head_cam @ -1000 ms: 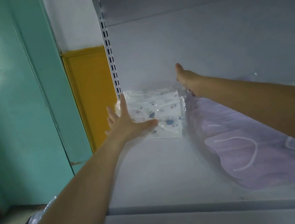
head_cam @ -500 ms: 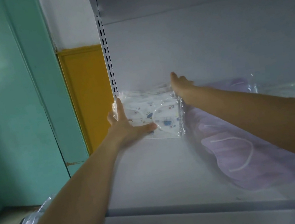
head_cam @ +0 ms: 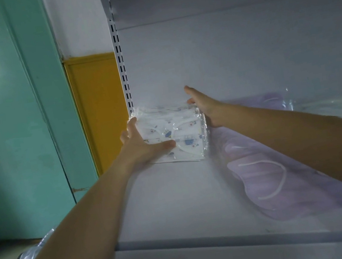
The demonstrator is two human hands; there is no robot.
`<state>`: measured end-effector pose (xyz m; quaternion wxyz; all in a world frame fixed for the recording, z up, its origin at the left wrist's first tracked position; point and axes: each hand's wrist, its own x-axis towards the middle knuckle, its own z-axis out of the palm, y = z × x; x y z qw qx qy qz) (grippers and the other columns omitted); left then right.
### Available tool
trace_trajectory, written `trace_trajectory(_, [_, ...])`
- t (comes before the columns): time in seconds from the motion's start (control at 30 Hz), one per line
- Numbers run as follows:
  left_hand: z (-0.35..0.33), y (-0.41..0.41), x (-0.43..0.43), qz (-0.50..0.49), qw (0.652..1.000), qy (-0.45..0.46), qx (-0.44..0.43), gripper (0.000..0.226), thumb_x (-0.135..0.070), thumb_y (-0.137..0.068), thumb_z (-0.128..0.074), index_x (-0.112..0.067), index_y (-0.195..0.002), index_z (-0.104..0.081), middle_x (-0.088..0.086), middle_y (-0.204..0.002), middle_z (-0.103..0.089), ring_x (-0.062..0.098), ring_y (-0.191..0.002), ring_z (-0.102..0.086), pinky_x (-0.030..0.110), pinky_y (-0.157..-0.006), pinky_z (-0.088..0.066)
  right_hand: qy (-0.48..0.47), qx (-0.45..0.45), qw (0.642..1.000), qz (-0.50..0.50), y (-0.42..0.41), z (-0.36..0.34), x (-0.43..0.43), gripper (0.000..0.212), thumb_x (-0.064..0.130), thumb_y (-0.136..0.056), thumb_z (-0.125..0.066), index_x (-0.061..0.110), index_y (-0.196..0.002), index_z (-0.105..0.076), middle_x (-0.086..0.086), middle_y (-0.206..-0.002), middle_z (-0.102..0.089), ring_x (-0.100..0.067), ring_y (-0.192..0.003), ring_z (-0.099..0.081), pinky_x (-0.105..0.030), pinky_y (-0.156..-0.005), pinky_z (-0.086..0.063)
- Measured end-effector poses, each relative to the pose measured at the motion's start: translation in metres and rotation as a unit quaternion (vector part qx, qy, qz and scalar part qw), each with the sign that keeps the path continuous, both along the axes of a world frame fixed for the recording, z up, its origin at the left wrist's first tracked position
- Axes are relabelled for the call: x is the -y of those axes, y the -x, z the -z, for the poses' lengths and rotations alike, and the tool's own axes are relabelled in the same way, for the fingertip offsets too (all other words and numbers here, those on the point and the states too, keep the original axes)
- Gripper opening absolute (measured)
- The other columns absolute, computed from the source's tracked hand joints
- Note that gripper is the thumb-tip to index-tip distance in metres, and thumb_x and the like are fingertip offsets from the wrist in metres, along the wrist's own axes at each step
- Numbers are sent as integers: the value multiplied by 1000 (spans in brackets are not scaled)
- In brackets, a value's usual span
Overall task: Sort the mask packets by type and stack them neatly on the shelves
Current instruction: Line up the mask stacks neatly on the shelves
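We squeeze the stack of printed mask packets (head_cam: pixel 179 132) between two flat hands, likely to make it neat: left hand (head_cam: pixel 144 150) on its left side, right hand (head_cam: pixel 206 109) on its right. It sits in the back left corner of the shelf (head_cam: pixel 178 207), beside the purple mask packets (head_cam: pixel 271 182).
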<state>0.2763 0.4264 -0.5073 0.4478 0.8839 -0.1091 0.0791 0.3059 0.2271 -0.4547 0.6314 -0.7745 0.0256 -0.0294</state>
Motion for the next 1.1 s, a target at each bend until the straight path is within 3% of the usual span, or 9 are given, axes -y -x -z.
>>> trace_trajectory(0.07, [2,2,-2,1,1000,-19,1,130,-61,-54,-79,-42,-146,11,5,-157,4,32,-143,-11,50,-112,-21,24,20,999,24,2,-4,-1,64,60,-92,-32,13,-134,-42,5,-95,-46,-12,-84,-46,-31,-85,-40])
trace_trajectory(0.13, [4,4,-2,-5,999,-41,4,131,-66,-54,-76,-46,-142,18,5,-158,5,33,-144,-7,54,-112,-19,133,46,987,80,4,-12,-2,55,55,-94,-31,10,-121,-48,-4,-99,-46,-19,-87,-43,-29,-71,-36])
trace_trajectory(0.27, [2,12,3,-37,996,-81,8,125,-64,-63,-73,-41,-144,19,10,-155,-7,35,-142,-12,52,-110,-24,383,172,901,107,15,-28,-8,36,52,-95,-26,21,-90,-43,-13,-103,-42,-28,-97,-43,-35,-82,-35])
trace_trajectory(0.33, [1,16,7,-52,993,-106,19,123,-66,-65,-71,-37,-146,17,12,-152,-12,34,-141,-14,51,-108,-26,471,190,858,78,28,-25,-21,49,54,-95,-24,19,-119,-49,-18,-128,-44,-35,-121,-41,-42,-101,-33])
trace_trajectory(0.43, [5,21,11,-69,989,-127,33,123,-71,-64,-67,-34,-147,17,12,-150,-17,32,-139,-18,48,-106,-29,587,147,796,29,36,0,-38,59,53,-98,-19,23,-149,-17,-9,-157,-10,-30,-144,-8,-48,-117,-8])
trace_trajectory(0.6, [3,19,7,-39,991,-123,-31,128,-68,-59,-72,-36,-146,16,14,-153,-10,33,-141,-14,50,-111,-24,635,106,765,2,31,24,-41,64,53,-98,-16,21,-150,1,-7,-158,10,-23,-145,12,-47,-114,11])
trace_trajectory(0.7, [2,16,1,-20,992,-117,-42,130,-69,-56,-73,-38,-146,14,12,-156,-2,33,-143,-10,53,-113,-23,616,142,775,27,26,10,-46,64,53,-98,-15,22,-150,4,-6,-157,15,-23,-144,15,-44,-114,12])
trace_trajectory(0.93, [-1,22,2,-13,980,-186,-63,130,-70,-57,-70,-32,-148,15,10,-156,22,32,-145,9,55,-116,-10,605,93,791,11,17,7,-42,70,58,-96,-17,21,-150,7,-6,-156,20,-24,-143,19,-45,-114,12])
trace_trajectory(1.1, [-5,28,2,1,972,-218,-85,130,-71,-58,-68,-30,-148,17,9,-152,31,31,-144,16,51,-116,-5,631,53,774,-21,16,10,-42,76,63,-93,-16,19,-149,12,-7,-155,24,-25,-142,22,-45,-113,13])
